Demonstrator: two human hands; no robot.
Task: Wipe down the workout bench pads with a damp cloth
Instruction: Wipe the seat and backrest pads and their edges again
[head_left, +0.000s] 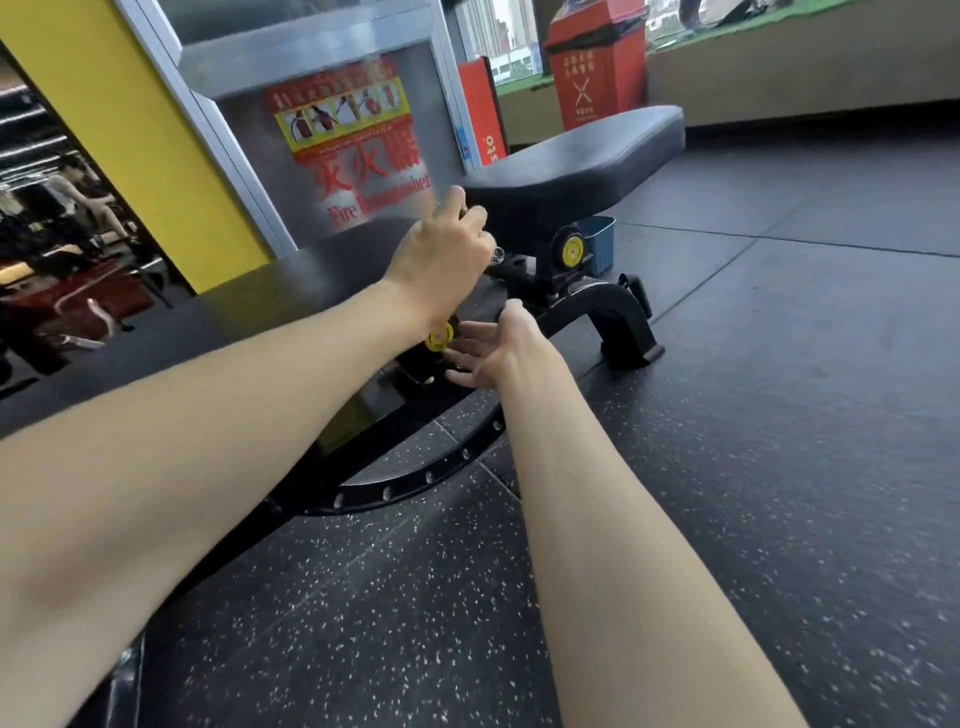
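Note:
The black workout bench has a seat pad (576, 171) at the upper middle and a long back pad (291, 291) running toward me on the left. My left hand (441, 254) is at the gap between the two pads, its fingers curled round a small bench adjustment pin whose shiny end (497, 254) shows below the knuckles. My right hand (493, 348) is lower, beside the frame, with fingers spread and relaxed next to a yellow disc knob (439, 336). It holds nothing. No cloth is in view.
The curved black adjustment rail (415, 483) with holes arcs under the back pad over speckled rubber flooring (727, 467). A blue basket (600, 244) sits behind the bench foot. A fire extinguisher cabinet (353, 150), a red bin (597, 67) and a yellow pillar (130, 130) stand behind.

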